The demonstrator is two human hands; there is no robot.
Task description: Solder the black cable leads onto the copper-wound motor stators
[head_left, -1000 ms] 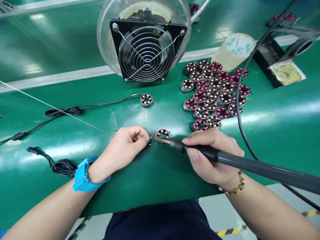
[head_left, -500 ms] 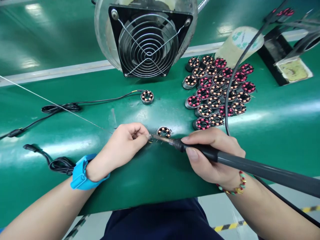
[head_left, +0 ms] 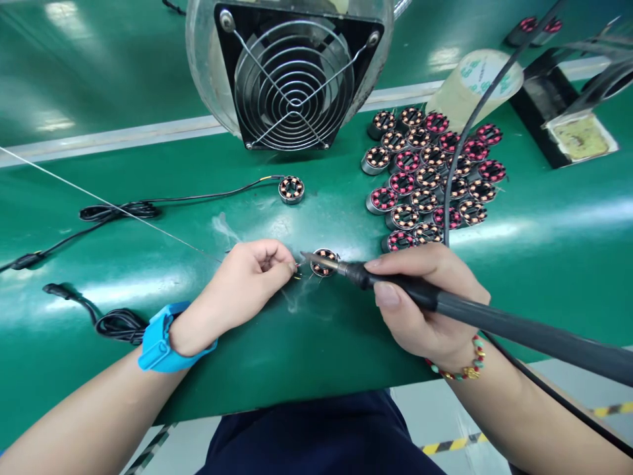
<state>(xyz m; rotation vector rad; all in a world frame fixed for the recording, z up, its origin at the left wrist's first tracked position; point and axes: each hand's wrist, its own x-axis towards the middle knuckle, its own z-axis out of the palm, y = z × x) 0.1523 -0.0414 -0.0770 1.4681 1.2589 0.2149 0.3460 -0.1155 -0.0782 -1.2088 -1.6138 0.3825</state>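
Note:
My left hand [head_left: 252, 276] is closed in a pinch over the green table. Thin wire ends [head_left: 297, 276], one yellow, stick out past its fingertips; the rest of them is hidden. A thin pale wire [head_left: 109, 203] runs from the left edge toward this hand. My right hand [head_left: 432, 297] grips a soldering iron [head_left: 499, 324] like a pen. Its tip points left, just short of the left fingertips and apart from them. Beneath the tip lies a ring-shaped stator with copper coils [head_left: 330, 254]. Faint smoke [head_left: 225, 227] hangs around the left hand.
A fan with a wire guard [head_left: 295, 102] stands at the back. Several stators [head_left: 425, 178] are grouped at right, beside a tape roll [head_left: 475, 86] and an iron stand with sponge [head_left: 581, 137]. Another stator [head_left: 291, 190] has a cable attached; a coiled cable [head_left: 121, 326] lies left.
The soldering iron has drawn slightly right, its tip leaving the wire ends at my left fingertips. More smoke shows. My left hand has hardly moved.

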